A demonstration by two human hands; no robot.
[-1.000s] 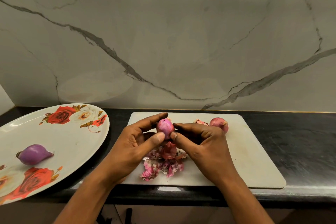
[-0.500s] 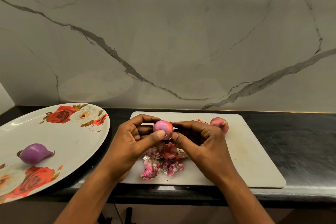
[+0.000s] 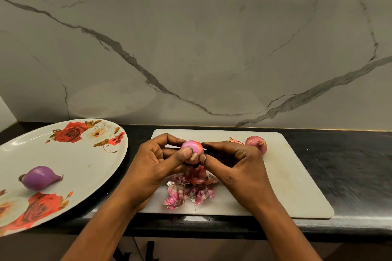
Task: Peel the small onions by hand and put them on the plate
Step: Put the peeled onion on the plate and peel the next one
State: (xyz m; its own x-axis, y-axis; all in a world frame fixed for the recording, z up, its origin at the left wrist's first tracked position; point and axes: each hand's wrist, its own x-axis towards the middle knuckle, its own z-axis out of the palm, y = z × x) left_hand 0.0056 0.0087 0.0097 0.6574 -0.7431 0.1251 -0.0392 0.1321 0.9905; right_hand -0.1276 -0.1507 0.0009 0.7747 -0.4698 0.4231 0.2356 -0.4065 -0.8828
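Pink onion in hand: the half-peeled onion (image 3: 192, 151) is raised just above the white cutting board (image 3: 297, 186), pinched between both hands at the middle of the view.
Left hand: the left hand (image 3: 157, 163) grips the onion from its left, thumb pressed on the near face beside a pale stub, probably the root end.
Right hand: the right hand (image 3: 235, 165) closes on the onion's right side, thumb tip touching it, seemingly picking at skin.
Axis: hard to tell; the stub faces the camera.
Plate: the floral plate (image 3: 89, 154) lies to the left, nearer the left hand, with one peeled onion (image 3: 40, 178) on it.
Waiting: an unpeeled onion (image 3: 255, 143) sits on the board beyond the right hand.
Peels: loose skins (image 3: 188, 193) lie under the hands.
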